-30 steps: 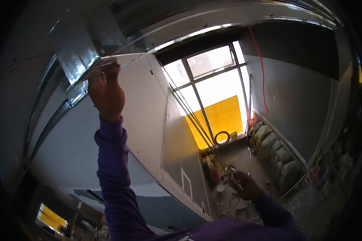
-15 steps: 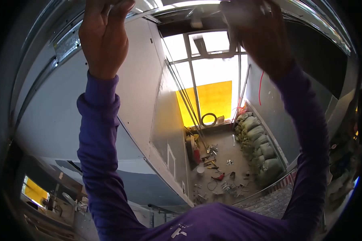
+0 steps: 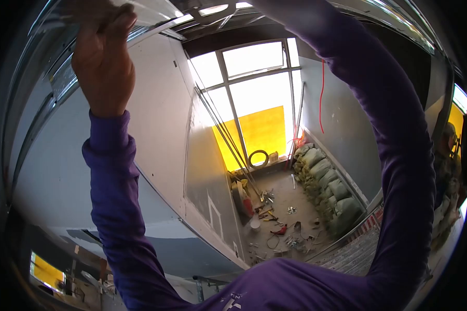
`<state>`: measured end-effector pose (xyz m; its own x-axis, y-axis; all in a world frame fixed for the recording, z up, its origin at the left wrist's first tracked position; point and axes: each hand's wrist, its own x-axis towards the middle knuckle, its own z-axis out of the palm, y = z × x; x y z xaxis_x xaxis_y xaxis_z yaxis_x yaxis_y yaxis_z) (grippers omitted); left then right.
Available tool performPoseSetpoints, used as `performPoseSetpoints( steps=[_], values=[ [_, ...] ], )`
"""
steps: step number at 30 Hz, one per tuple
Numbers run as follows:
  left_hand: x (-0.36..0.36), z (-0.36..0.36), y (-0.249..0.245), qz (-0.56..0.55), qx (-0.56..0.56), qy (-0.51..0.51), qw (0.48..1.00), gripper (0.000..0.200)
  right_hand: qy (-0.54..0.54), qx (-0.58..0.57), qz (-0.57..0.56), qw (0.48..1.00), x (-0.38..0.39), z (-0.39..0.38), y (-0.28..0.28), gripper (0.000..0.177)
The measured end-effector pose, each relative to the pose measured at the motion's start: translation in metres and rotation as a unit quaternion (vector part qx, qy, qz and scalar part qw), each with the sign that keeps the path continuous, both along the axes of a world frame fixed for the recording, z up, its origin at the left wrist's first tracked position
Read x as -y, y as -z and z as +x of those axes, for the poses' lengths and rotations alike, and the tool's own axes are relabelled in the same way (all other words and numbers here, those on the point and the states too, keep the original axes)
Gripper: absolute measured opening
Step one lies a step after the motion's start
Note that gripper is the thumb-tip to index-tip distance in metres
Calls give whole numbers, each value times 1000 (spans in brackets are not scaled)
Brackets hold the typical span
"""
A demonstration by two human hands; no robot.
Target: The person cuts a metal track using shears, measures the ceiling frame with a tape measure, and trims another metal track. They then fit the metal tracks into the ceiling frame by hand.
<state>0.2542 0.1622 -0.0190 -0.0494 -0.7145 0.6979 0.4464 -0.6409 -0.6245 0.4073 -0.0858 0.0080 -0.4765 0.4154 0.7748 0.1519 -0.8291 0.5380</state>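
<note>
Below, tools litter the floor (image 3: 277, 189) beside green sacks (image 3: 321, 173) and a white bucket (image 3: 255, 224) (contents unclear). My left hand (image 3: 105, 67) closes on shiny metal (image 3: 153, 9) overhead; my right hand (image 3: 288, 11), cut off above, I can't read.

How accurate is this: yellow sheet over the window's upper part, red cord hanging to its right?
In the head view the yellow sheet covers the lower part of the window, not the upper; the red cord does hang to its right.
</note>
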Motion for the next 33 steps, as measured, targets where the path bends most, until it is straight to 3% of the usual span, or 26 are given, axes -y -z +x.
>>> performPoseSetpoints(
  steps=[1, 3, 5, 10, 14, 19, 21, 24, 27, 29, 33],
  values=[
    [5, 5, 4, -67, -66, 152, 984, 25, -2, -22, -9, 1000, -1, -2, -2, 28],
    [38, 7, 19, -195, -192, 432, 859, 15, 3, -56, -15, 998, -2, -7, -3, 28],
    [39, 8, 21, -199, -184, 435, 859, 15, 15, -82, -13, 996, -3, -16, 2, 29],
    [32, 12, 25, -174, -214, 475, 836, 17, 41, 40, -25, 998, -1, -10, 0, 30],
    [31, 12, 24, -186, -203, 466, 841, 17, 27, 28, -73, 997, 8, -26, 6, 31],
    [24, 17, 28, -185, -169, 461, 851, 15, 70, 53, -19, 996, -3, -18, 11, 36],
    [4, 23, 29, -182, -154, 396, 887, 21, 78, 47, -17, 996, -3, -20, 12, 38],
    [-20, 21, 30, -110, -50, 142, 982, 23, 109, 32, -27, 993, -5, -20, 9, 39],
    [-8, 33, 36, -175, -107, 344, 916, 27, 163, 34, -21, 986, -4, -24, 9, 39],
    [-13, 35, 33, -142, -146, 419, 885, 28, 169, -3, -40, 985, -1, -30, 14, 40],
    [-17, 31, 34, -117, -10, 156, 981, 27, 127, 57, -10, 990, -8, -25, 14, 39]
  ],
)
